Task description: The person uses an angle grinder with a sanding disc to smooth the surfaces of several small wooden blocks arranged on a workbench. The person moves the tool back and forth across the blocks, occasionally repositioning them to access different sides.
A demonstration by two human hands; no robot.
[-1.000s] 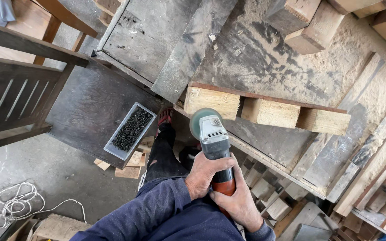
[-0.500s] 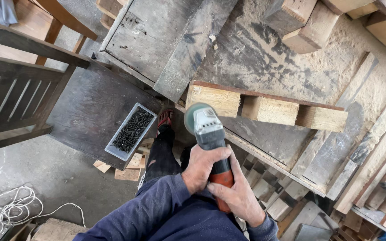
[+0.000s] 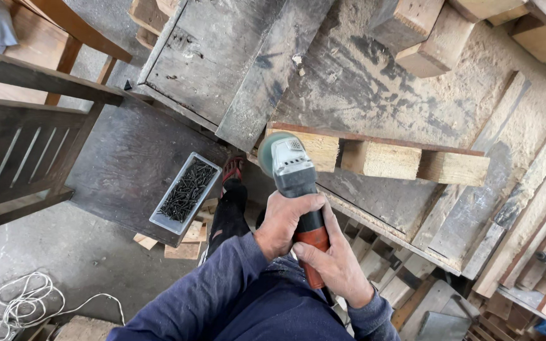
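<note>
Both hands grip one angle grinder (image 3: 294,183). The left hand (image 3: 284,222) wraps fully closed around the grey body just behind the head, knuckles up, blue sleeve running back toward the lower left. The right hand (image 3: 335,264) closes around the red rear handle, fingers curled over it, wrist low. The grinder points away from the person, its disc end against the near end of a pale wooden block (image 3: 311,150) fixed under a reddish plank (image 3: 412,146). Left of the grinder, a grey tray of dark screws (image 3: 186,192) sits on a dark board. Far left of the grinder, a coil of white cord (image 3: 23,306) lies on the floor.
</note>
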